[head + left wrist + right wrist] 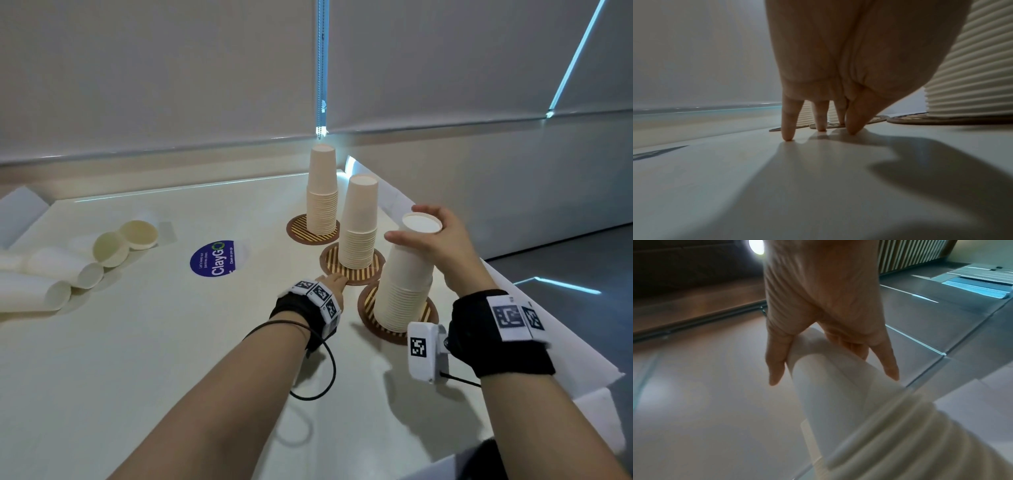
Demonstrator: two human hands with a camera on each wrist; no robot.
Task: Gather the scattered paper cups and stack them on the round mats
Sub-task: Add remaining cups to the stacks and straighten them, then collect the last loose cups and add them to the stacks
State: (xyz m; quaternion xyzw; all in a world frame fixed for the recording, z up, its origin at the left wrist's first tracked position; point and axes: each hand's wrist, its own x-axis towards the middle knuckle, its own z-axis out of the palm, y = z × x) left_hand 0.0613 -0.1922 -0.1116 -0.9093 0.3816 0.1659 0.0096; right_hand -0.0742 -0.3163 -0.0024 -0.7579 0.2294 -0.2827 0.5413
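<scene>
Three stacks of upside-down paper cups stand on three round striped mats: the far stack (322, 192), the middle stack (358, 226) and the near stack (400, 301) on its mat (368, 318). My right hand (407, 222) (834, 378) grips the top cup (411, 260) (828, 386) of the near stack, thumb on one side and fingers on the other. My left hand (334, 281) (818, 134) holds nothing and rests its straight fingertips on the table beside the middle mat (330, 262). Several loose cups (51, 267) lie on their sides at the far left.
A blue round sticker (217, 258) lies on the white table (171, 342) between the loose cups and the mats. The table's right edge (548, 308) runs close behind the near stack, with grey floor beyond. A wall with blinds closes the far side.
</scene>
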